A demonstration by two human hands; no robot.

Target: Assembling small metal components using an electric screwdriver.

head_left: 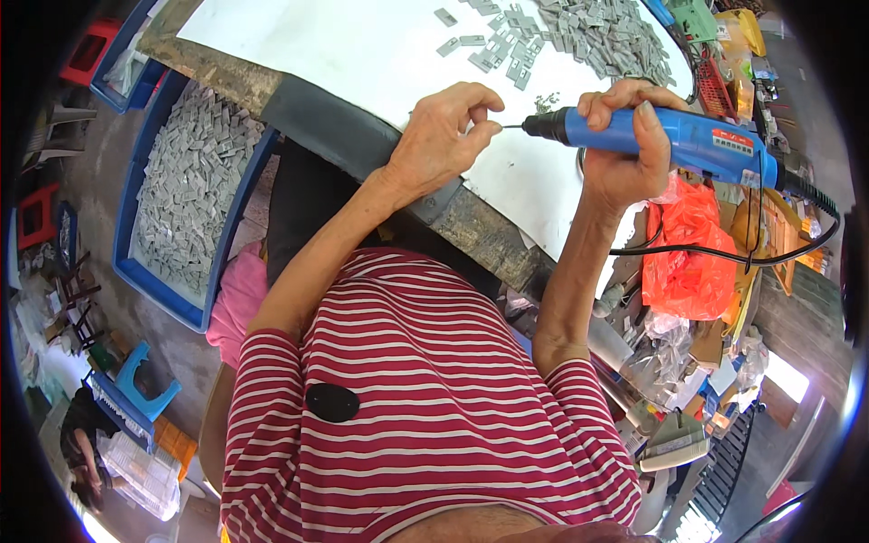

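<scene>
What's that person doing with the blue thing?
A person in a red-and-white striped shirt is working at a white table. Their right hand grips a blue corded electric screwdriver, held sideways. Their left hand pinches something tiny right at its tip; it is too small to make out. A heap of small grey metal pieces lies on the table, and a blue bin beside it holds many more.

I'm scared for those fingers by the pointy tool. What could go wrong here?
1. The left hand pinches something tiny right at the tip of the blue electric screwdriver held by the right hand; a slip might jab the fingertips.
2. The black cord loops beside the orange bag and might snag.
3. The grey metal pieces lie loose on the white table; a bump might scatter them.
</scene>
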